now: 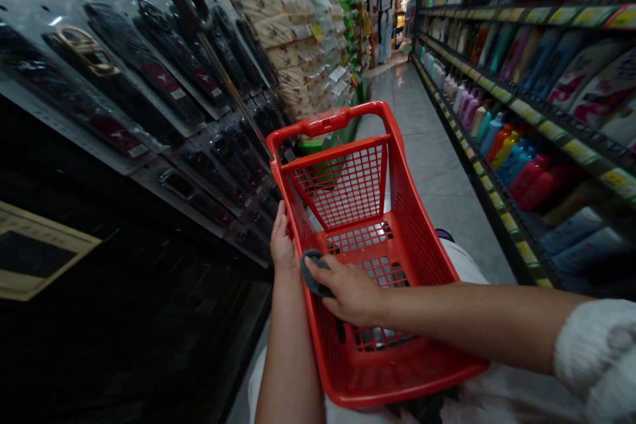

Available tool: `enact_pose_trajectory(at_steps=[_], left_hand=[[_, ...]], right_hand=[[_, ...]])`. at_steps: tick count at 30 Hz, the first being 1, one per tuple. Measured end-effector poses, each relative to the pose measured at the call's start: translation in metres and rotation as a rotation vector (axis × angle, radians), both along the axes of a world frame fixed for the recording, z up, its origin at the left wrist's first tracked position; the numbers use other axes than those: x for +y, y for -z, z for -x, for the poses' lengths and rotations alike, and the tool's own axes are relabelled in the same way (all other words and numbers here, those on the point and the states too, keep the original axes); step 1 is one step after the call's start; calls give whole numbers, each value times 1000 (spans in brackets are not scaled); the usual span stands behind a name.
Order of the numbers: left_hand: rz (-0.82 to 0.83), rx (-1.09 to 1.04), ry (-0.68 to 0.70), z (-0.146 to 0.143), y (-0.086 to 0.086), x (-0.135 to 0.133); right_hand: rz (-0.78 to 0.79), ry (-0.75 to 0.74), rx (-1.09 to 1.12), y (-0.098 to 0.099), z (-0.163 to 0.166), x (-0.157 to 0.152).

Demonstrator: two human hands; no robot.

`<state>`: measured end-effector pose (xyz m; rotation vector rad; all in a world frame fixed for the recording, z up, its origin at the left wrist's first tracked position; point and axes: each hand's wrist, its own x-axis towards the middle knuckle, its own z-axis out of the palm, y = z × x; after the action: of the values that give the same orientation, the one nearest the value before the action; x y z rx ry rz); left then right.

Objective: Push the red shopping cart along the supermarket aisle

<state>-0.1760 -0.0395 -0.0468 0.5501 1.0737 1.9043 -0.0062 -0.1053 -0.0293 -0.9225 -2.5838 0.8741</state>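
Observation:
A red plastic shopping basket (437, 255) with grid walls sits tilted in front of me, its far end turned toward the aisle. My right hand (350, 288) reaches across it, fingers closed on a grey cloth (314, 273) pressed against the left rim. Along the outside of that same wall lies my left hand (283, 242), fingers stretched out and touching the basket. A thin metal rod (233, 89) with a dark upper part slants from the top left down to the basket's far left corner.
Packaged belts (163, 73) hang on the left wall above a black panel (149, 331). Beyond them rise stacked beige packs (288, 33). Shelves of bottles (517, 152) line the right side. Grey floor tiles (412, 119) run between, with a person (385, 20) far down the aisle.

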Motion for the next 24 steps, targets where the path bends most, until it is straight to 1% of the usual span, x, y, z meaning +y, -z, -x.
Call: enact_pose_trajectory(at_steps=[3, 6, 11, 13, 16, 20, 22, 24], left_hand=[[-15, -108, 45, 1, -2, -3], [-34, -124, 65, 4, -1, -4], [-99, -87, 107, 9, 6, -3], [-117, -94, 122, 9, 9, -4], [-129, -127, 115, 8, 10, -4], [-109, -133, 86, 7, 11, -2], [-98, -133, 76, 9, 13, 0], [-92, -139, 64, 11, 14, 2]], right_hand=[[-104, 7, -96, -10, 7, 12], [-168, 31, -131, -16, 11, 19], [-209, -144, -148, -12, -4, 2], [-202, -160, -145, -12, -7, 2], [-200, -66, -126, -19, 3, 25], [-230, 119, -97, -34, 37, 77], [-257, 146, -87, -38, 50, 94], [-278, 150, -88, -38, 55, 100]])
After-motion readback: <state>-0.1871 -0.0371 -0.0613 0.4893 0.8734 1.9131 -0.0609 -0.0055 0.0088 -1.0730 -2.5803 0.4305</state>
